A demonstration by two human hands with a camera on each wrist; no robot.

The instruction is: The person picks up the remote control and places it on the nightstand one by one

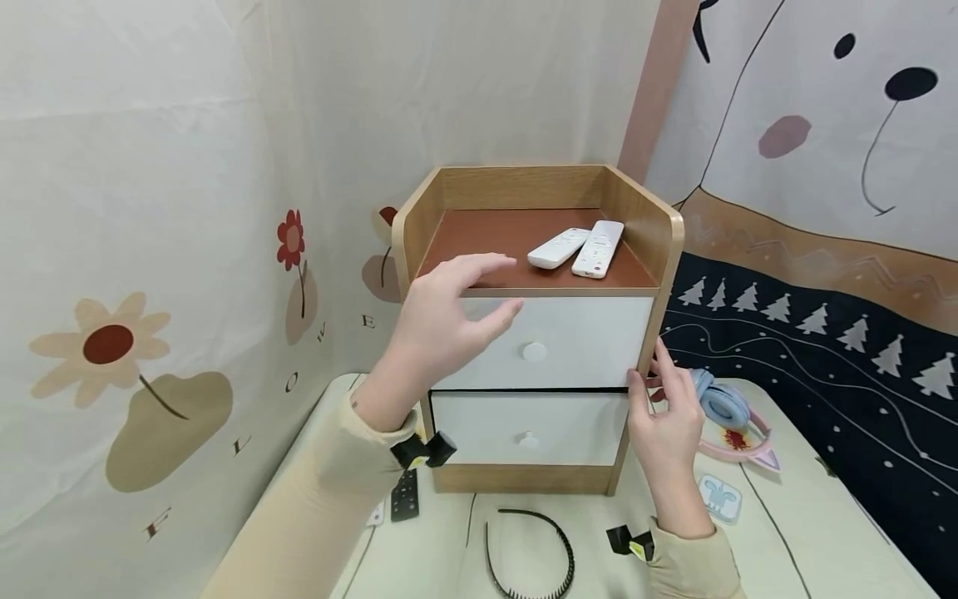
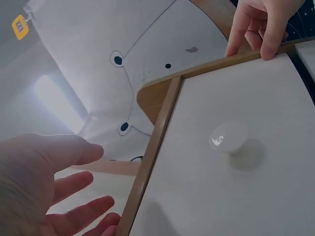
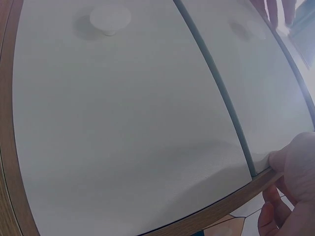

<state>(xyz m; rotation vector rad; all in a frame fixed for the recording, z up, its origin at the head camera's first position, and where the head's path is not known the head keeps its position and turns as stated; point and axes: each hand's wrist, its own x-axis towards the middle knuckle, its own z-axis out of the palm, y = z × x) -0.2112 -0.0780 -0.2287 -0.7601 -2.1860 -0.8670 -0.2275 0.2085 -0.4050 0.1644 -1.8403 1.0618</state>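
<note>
A small wooden cabinet (image 1: 546,478) with two white drawers stands on the table, both drawers pushed in. My left hand (image 1: 441,320) hovers before its upper left part, fingers spread and thumb apart, holding nothing. With the thumb on the front edge and the fingers along the side, my right hand (image 1: 669,424) grips the cabinet's right side. The upper drawer's round white knob (image 2: 229,137) shows in the left wrist view, untouched by either hand. Two white remote controls (image 1: 557,248) lie on the cabinet's brown top shelf, one leaning against the other.
Blue headphones (image 1: 722,403) and a pink cat-ear headband (image 1: 748,449) lie to the right, with a clear case of earphones (image 1: 720,497) nearer me. A black toothed headband (image 1: 570,553) lies in front of the cabinet. A black remote (image 1: 405,497) lies at its left foot.
</note>
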